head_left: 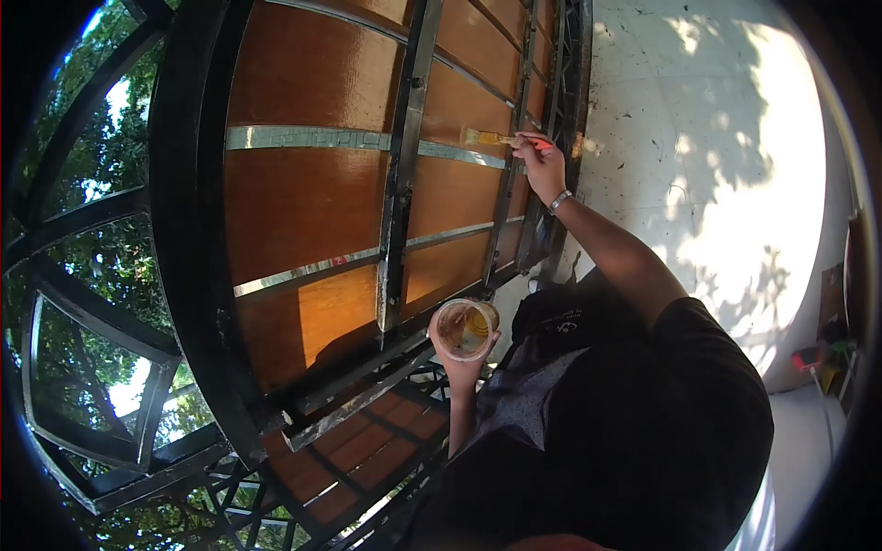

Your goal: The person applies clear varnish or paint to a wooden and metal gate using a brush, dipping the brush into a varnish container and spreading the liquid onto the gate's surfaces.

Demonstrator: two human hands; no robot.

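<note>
Fingers of my right hand (pixel 542 165) pinch a paintbrush (pixel 493 139) with a red-orange end on its handle and pale bristles. The bristles overlap a glossy brown panel (pixel 464 101) just above a light gap strip, among the black metal bars (pixel 404 156). A band circles my right wrist. Lower down, my left hand (pixel 457 367) is wrapped round a clear plastic cup (pixel 466 331), in front of my dark shirt. Some amber liquid shows inside the cup, and its inner wall is smeared.
More brown panels (pixel 303 211) run along the black frame at the left. A pale surface (pixel 661 165) with leaf shadows lies at the right. Trees (pixel 101 303) show through the metalwork. Red and yellow objects (pixel 813 360) stand at the far right edge.
</note>
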